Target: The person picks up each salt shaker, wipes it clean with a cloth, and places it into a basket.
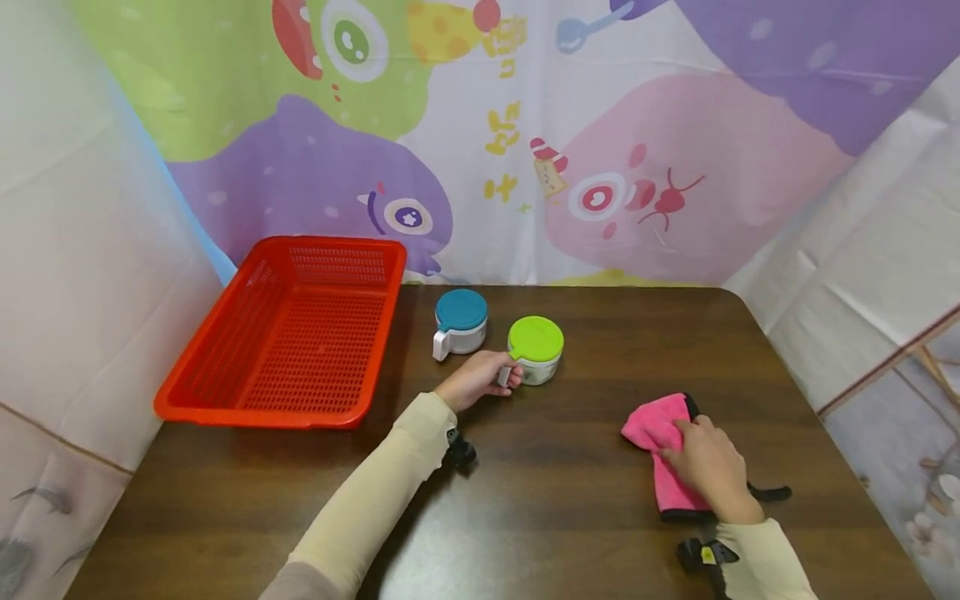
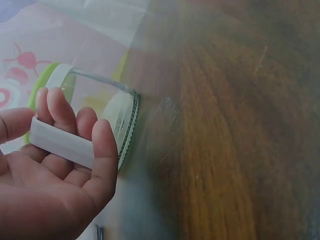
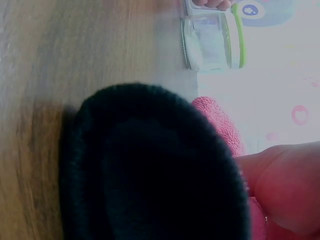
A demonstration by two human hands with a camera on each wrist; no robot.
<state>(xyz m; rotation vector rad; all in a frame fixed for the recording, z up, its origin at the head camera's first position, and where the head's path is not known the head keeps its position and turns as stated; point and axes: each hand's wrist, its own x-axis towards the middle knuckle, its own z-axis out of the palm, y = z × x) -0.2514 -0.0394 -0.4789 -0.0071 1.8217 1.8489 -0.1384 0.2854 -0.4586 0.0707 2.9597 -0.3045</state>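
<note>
A small clear glass jar with a lime-green lid [image 1: 536, 337] and a white handle [image 2: 60, 142] stands upright on the table. My left hand [image 1: 478, 379] curls its fingers through and around that handle, with the thumb near its lid end in the left wrist view. To the right, my right hand [image 1: 711, 467] grips a pink cloth [image 1: 652, 425] with black edging, which lies bunched on the table. The dark edging [image 3: 150, 160] fills much of the right wrist view and hides most of the fingers. A similar jar with a blue lid [image 1: 461, 311] stands just behind my left hand.
A red plastic basket [image 1: 367, 367] with slotted walls occupies the left of the brown wooden table [image 1: 570, 517]. Behind the table's far edge hangs a cartoon-printed curtain [image 1: 480, 208]. A black strap [image 1: 771, 493] sticks out beside my right wrist.
</note>
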